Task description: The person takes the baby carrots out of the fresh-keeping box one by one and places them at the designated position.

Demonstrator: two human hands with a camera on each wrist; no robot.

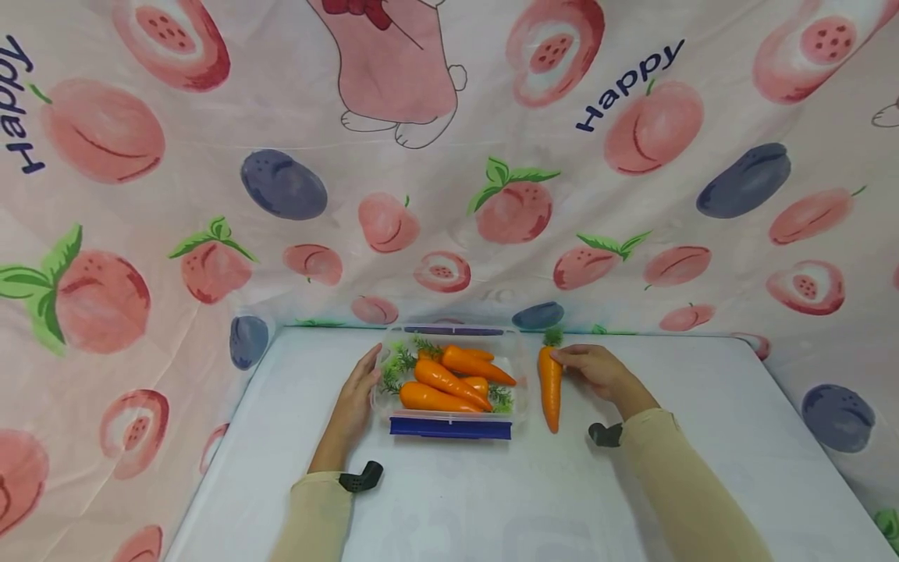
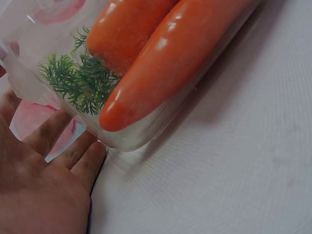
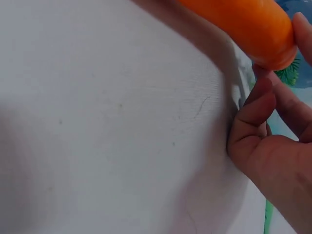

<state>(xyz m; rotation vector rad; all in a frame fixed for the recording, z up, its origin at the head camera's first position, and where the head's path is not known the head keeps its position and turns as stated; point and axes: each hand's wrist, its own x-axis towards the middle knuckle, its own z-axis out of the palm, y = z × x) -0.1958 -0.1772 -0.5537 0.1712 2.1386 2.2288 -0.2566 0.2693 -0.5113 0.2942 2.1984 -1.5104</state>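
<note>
A clear plastic box [image 1: 450,416] with a blue clip flap along its front holds several orange toy carrots [image 1: 435,398] with green feathery tops. My left hand [image 1: 357,396] lies against the box's left side; in the left wrist view its fingers [image 2: 78,151] reach out straight along the clear wall. To the right of the box, my right hand [image 1: 597,370] pinches another toy carrot [image 1: 551,394] near its leafy end, the tip pointing toward me. The right wrist view shows thumb and fingers at the thick end of this orange carrot [image 3: 243,24].
Both stand on a white table [image 1: 485,499]. Behind it hangs a pink curtain [image 1: 449,172] printed with peaches and plums, close to the table's back edge. A black wrist camera [image 1: 361,477] sits on the left wrist, another [image 1: 605,435] on the right.
</note>
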